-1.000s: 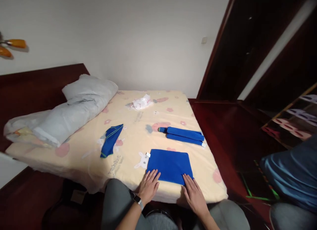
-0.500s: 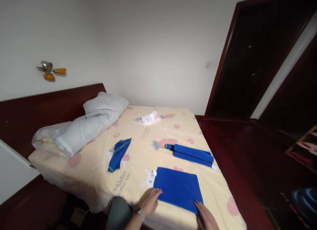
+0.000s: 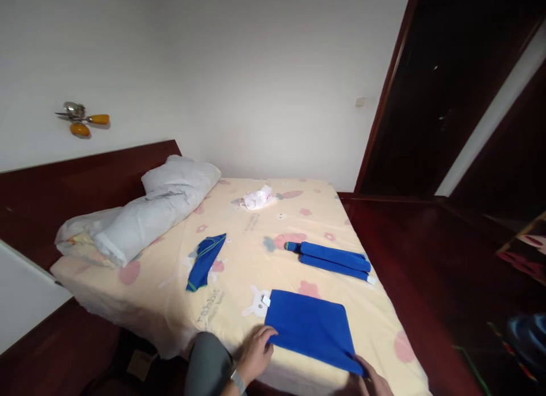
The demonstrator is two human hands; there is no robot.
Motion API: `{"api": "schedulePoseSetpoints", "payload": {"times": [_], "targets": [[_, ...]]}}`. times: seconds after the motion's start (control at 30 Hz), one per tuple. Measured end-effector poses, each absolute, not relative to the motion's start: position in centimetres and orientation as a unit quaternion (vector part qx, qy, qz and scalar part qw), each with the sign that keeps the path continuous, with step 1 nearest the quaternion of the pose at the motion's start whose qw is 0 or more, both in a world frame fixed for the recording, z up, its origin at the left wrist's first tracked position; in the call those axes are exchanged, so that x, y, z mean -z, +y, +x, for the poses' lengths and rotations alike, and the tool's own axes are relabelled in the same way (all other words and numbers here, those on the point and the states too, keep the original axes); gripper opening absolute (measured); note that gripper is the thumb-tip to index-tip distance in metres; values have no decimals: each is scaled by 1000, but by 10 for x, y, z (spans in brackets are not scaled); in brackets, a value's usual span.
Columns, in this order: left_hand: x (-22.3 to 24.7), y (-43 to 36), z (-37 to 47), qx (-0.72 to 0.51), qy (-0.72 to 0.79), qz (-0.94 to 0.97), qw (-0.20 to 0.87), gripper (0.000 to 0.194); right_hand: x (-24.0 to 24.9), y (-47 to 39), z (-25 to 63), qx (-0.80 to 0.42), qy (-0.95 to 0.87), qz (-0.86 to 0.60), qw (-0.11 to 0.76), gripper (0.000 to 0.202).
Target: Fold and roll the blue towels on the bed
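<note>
A blue garment (image 3: 309, 328), laid out as a flat rectangle with a white tag (image 3: 266, 301) at its far left corner, lies near the bed's front edge. My left hand (image 3: 257, 350), with a watch on the wrist, has its fingers curled onto the near left corner. At the near right corner, my right hand (image 3: 372, 379) pinches the fabric, which wrinkles toward it. Beyond lies a long folded blue garment (image 3: 335, 260) with a white tag at its right end. Farther left is a small blue piece of clothing (image 3: 207, 263) with green trim.
The bed (image 3: 162, 305) has a cream sheet with rabbit and carrot prints. A grey-white quilt (image 3: 149, 217) is bunched by the dark headboard (image 3: 85, 177). White crumpled fabric (image 3: 259, 197) lies at the far side. My knee (image 3: 207, 362) touches the near edge.
My right hand has shifted right and toward me, drawing the garment's near right corner outward. My left hand's fingers have gone from lying flat to curling at the left corner.
</note>
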State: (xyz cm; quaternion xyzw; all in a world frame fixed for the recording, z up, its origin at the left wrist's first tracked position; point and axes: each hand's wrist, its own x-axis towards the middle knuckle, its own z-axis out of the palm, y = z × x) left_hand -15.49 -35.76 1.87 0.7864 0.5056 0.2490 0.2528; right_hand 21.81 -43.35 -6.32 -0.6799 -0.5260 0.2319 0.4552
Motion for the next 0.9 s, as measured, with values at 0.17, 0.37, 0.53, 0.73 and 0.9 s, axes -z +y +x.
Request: {"api": "schedulePoseSetpoints", "payload": {"times": [0.17,0.37,0.53,0.73,0.9], "targets": [[5,-359,-152,-389,559,643,349,32,48,-438,202,-293,-433,-712,468,62],[27,-352,-141,-401,584,590,388,41,41,-433,197,-268,-426,-753,424,70],[29,-347,-138,-401,608,573,374,38,47,-427,199,-245,-444,-760,406,76],[18,-328,-138,-376,632,584,343,30,42,-420,195,-218,-450,-773,389,82],[10,-316,-138,-362,648,597,304,29,40,-416,196,-215,-455,-765,401,78]]}}
